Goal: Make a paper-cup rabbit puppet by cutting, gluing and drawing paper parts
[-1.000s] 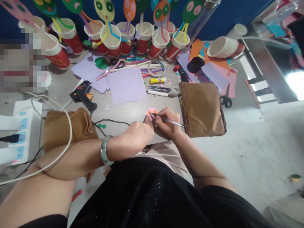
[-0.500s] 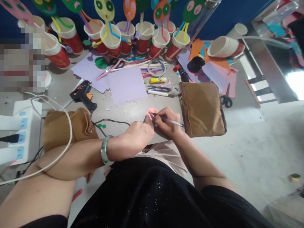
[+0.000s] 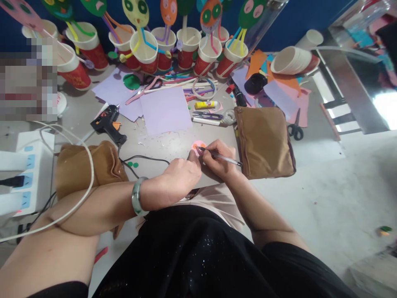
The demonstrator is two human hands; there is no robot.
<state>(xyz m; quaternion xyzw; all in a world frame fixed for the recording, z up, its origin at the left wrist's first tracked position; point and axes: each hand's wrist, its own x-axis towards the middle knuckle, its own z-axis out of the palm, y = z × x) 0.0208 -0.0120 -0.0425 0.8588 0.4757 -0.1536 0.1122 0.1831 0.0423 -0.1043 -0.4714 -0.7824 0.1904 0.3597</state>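
In my right hand (image 3: 221, 160), closed around it, is a pen (image 3: 225, 157) with a clear barrel and a black grip. Its tip meets a small pink paper disc (image 3: 195, 144) that carries orange spots. My left hand (image 3: 181, 176) is curled, its index fingertip pressing the lower edge of that disc against the table; its other fingers are mostly hidden underneath. A lilac paper square (image 3: 166, 110) lies just beyond the hands. Two small green paper dots (image 3: 132, 164) sit left of my left hand.
A black glue gun (image 3: 109, 124) lies at left, its cord trailing toward my left wrist. Brown cloth bags flank me, one at right (image 3: 266, 142), one at left (image 3: 89, 167). Paper cups (image 3: 144, 51) with paper-face figures line the back. A power strip (image 3: 32, 169) stands far left.
Hardly anything differs. The pen and both hands keep nearly the same place on the pink disc.
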